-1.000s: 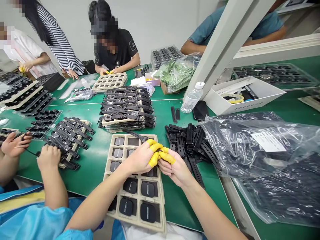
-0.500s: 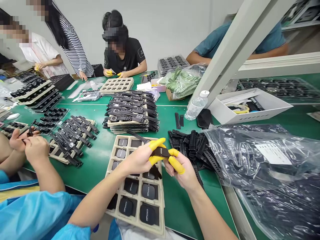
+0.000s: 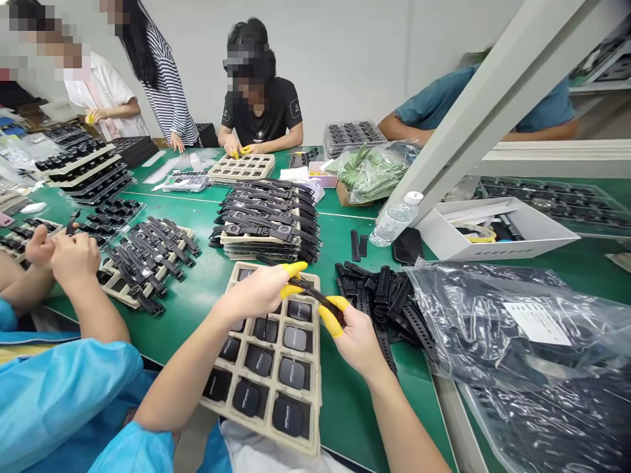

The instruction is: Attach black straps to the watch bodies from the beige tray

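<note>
My left hand (image 3: 261, 289), with yellow finger cots, pinches one end of a black watch (image 3: 315, 293) with its strap. My right hand (image 3: 357, 338), also in yellow finger cots, grips the other end. The watch is held edge-on and slanting, so its face is hidden. Below my hands lies a beige compartment tray (image 3: 315, 394) with square black watch cases (image 3: 287, 416) in its pockets, some bearing white lettering. Just right of my right hand is a heap of loose black watch straps (image 3: 382, 289).
Beyond the tray rises a stack of trays with strapped watches (image 3: 266, 220). A water bottle (image 3: 396, 220), a white box (image 3: 497, 243) and a large plastic bag (image 3: 493, 328) stand right. At left, a co-worker's hands (image 3: 73, 256) work near another watch tray (image 3: 148, 256).
The watch has turned from its lettered flat side to edge-on between my hands. The view has shifted slightly. The co-worker in black now reaches onto the tray before them.
</note>
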{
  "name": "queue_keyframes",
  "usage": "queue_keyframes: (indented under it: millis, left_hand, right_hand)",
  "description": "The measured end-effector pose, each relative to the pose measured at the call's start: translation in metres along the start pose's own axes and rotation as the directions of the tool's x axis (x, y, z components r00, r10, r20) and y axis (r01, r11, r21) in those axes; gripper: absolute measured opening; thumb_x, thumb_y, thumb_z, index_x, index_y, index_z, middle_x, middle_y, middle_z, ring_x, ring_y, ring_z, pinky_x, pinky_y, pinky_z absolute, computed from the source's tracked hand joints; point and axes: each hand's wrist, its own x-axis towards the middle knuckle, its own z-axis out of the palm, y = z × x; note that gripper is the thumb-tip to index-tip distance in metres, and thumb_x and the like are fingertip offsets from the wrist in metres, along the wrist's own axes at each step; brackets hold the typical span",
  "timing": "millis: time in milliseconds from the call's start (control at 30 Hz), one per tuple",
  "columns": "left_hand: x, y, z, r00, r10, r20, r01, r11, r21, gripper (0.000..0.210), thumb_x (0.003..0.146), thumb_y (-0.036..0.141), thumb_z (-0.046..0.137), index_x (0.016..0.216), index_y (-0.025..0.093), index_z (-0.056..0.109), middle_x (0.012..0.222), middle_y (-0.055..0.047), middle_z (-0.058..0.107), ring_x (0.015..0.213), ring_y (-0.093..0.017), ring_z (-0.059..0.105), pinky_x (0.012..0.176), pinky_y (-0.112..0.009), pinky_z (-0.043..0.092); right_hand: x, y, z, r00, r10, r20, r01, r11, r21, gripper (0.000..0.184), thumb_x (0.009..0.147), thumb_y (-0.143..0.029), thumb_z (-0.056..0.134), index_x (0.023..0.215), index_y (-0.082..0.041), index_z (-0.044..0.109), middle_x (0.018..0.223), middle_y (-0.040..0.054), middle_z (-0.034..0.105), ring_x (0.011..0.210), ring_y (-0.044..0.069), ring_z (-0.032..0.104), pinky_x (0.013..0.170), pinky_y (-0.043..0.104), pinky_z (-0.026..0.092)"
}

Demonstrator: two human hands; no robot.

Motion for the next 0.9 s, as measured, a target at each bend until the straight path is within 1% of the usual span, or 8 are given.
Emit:
queue_keyframes:
  millis: [167,300,467,600,700,767,833,900]
  left_hand:
    - [-0.004,-0.011,-0.022,0.991,-0.05,0.126,0.026,0.983,0.184,0.029,0.098,0.016,0.051,0.124,0.019,0.065,0.113,-0.008,0.076,0.104,-0.023,0.072,0.087,-0.031,0.056]
    - [-0.008,-0.033,-0.03,0.986,-0.061,0.156,-0.008,0.914,0.406,0.021,0.093,0.008,0.051,0.096,0.014,0.071,0.099,-0.012,0.074,0.098,-0.025,0.071,0.085,-0.031,0.051]
    - [-0.002,-0.064,-0.025,0.971,-0.178,0.16,0.102,0.912,0.397,0.025,0.092,0.008,0.051,0.112,0.012,0.065,0.098,-0.01,0.074,0.089,-0.024,0.071,0.075,-0.029,0.047]
    - [0.007,-0.086,-0.012,0.967,-0.145,0.209,0.066,0.936,0.346,0.032,0.089,0.005,0.051,0.113,0.018,0.069,0.11,-0.009,0.072,0.096,-0.023,0.069,0.082,-0.03,0.047]
    - [0.009,-0.095,0.003,0.983,-0.099,0.153,0.029,0.915,0.403,0.032,0.092,0.006,0.048,0.111,0.017,0.071,0.112,-0.013,0.068,0.103,-0.026,0.066,0.093,-0.038,0.047]
    - [0.005,-0.095,0.011,0.997,-0.041,0.062,0.009,0.894,0.448,0.027,0.097,0.012,0.048,0.112,0.015,0.071,0.116,-0.017,0.066,0.112,-0.03,0.061,0.1,-0.044,0.044]
    - [-0.003,-0.092,0.016,0.998,0.015,-0.053,0.012,0.881,0.473,0.026,0.101,0.021,0.047,0.112,0.014,0.07,0.124,-0.02,0.063,0.12,-0.033,0.055,0.105,-0.05,0.041]
    - [-0.013,-0.088,0.016,0.992,0.012,-0.124,0.047,0.884,0.465,0.027,0.103,0.028,0.047,0.11,0.013,0.069,0.126,-0.022,0.062,0.121,-0.036,0.052,0.103,-0.052,0.041]
  right_hand:
    - [0.003,-0.002,-0.002,0.991,-0.128,-0.025,0.124,0.982,-0.14,0.023,0.101,-0.04,0.054,0.094,-0.024,0.069,0.085,0.0065,0.062,0.073,0.023,0.059,0.067,0.035,0.047]
    - [0.006,-0.007,0.004,0.99,-0.115,0.078,0.138,0.895,-0.424,0.03,0.102,-0.036,0.046,0.084,-0.023,0.066,0.094,0.0089,0.063,0.07,0.02,0.057,0.064,0.033,0.043]
    - [0.024,-0.017,0.021,0.988,-0.018,0.153,0.12,0.712,-0.692,0.029,0.104,-0.032,0.044,0.113,-0.019,0.068,0.108,0.0128,0.071,0.08,0.024,0.064,0.063,0.032,0.039]
    - [0.04,-0.022,0.031,0.975,0.053,0.214,0.145,0.576,-0.804,0.026,0.104,-0.028,0.047,0.114,-0.019,0.069,0.11,0.0124,0.073,0.09,0.026,0.067,0.063,0.031,0.04]
    - [0.042,-0.021,0.032,0.973,0.051,0.224,0.164,0.529,-0.833,0.026,0.105,-0.029,0.046,0.113,-0.02,0.07,0.113,0.0117,0.072,0.093,0.024,0.066,0.064,0.031,0.042]
    - [0.039,-0.017,0.029,0.974,0.032,0.223,0.174,0.523,-0.834,0.028,0.106,-0.031,0.045,0.113,-0.021,0.07,0.112,0.0115,0.071,0.095,0.024,0.065,0.066,0.03,0.043]
    - [0.035,-0.012,0.02,0.978,0.011,0.209,0.172,0.527,-0.832,0.031,0.106,-0.035,0.044,0.112,-0.02,0.071,0.11,0.0118,0.07,0.096,0.025,0.064,0.067,0.031,0.045]
    - [0.035,-0.004,0.005,0.99,-0.013,0.14,0.126,0.526,-0.841,0.034,0.106,-0.037,0.043,0.113,-0.02,0.071,0.108,0.0126,0.068,0.098,0.026,0.062,0.069,0.032,0.046]
